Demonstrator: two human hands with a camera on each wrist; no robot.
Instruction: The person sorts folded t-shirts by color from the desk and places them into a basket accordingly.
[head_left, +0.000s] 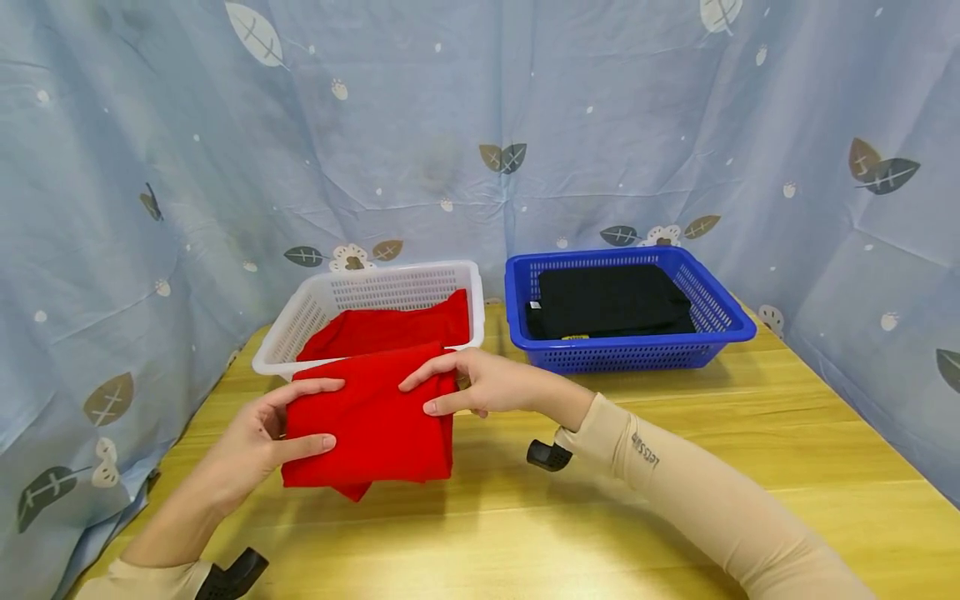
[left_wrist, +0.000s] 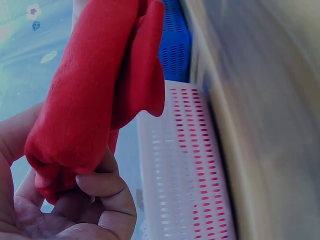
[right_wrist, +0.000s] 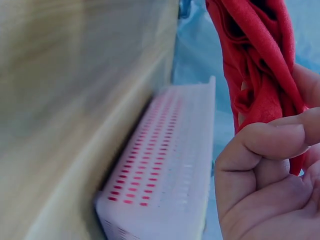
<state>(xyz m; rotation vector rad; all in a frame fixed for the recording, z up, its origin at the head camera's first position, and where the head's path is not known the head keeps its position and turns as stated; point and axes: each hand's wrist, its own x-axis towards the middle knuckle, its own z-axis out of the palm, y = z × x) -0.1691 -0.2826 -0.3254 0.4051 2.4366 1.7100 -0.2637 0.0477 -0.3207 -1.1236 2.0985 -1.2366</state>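
A folded red garment (head_left: 367,425) hangs above the table, held at both sides. The left hand (head_left: 258,446) grips its left edge, with thumb and a finger on the near face. On the opposite edge the right hand (head_left: 476,387) pinches the cloth near the upper corner. Both wrist views show fingers curled about the bundled layers of the red garment (left_wrist: 85,90). Just behind it stands a white basket (head_left: 288,333), whose front rim the garment partly covers. More red cloth (head_left: 397,327) lies inside that basket.
To the right, a blue basket (head_left: 633,340) holds folded black cloth (head_left: 611,296). Both baskets stand on a wooden table (head_left: 780,417). A pale blue patterned curtain (head_left: 600,125) hangs behind and along the sides.
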